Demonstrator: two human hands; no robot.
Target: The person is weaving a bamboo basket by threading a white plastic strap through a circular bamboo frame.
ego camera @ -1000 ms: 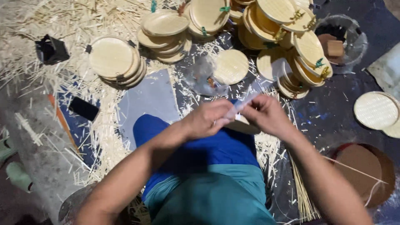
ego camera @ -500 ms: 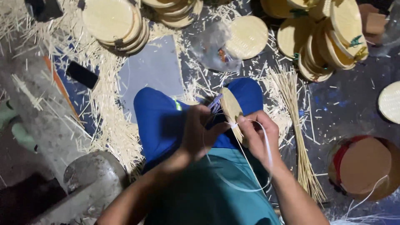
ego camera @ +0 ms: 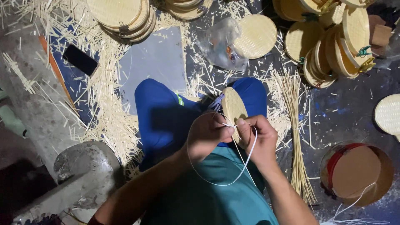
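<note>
I see a dark floor (ego camera: 341,121) strewn with pale straw offcuts (ego camera: 104,112), and I am looking straight down onto blue trousers (ego camera: 166,121) and a teal shirt (ego camera: 208,191). My left hand (ego camera: 207,135) is curled tight, thumb and forefinger pinched on a thin white strip (ego camera: 233,175) right where it meets the rim of a small woven disc (ego camera: 234,109). My right hand (ego camera: 258,139) is closed too, gripping the lower edge of that disc, which stands on edge over the lap between the two knees. The strip runs from the pinch point down in a wide loop in front of the shirt and comes back up to the hands.

Just right of the right knee a bundle of long straws (ego camera: 293,137) lies on the floor. A stack of finished discs (ego camera: 121,14) sits at the upper left, a single disc (ego camera: 256,35) lies at the top centre beside a crumpled clear plastic bag (ego camera: 221,43), and a larger heap of discs (ego camera: 333,46), some tied with green cord, fills the upper right. A grey sheet (ego camera: 156,62) lies ahead of the knees, with a black phone (ego camera: 80,59) to its left. A round tub (ego camera: 358,173) with a brown lid stands at the lower right, and a grey stone block (ego camera: 83,166) at the lower left.
</note>
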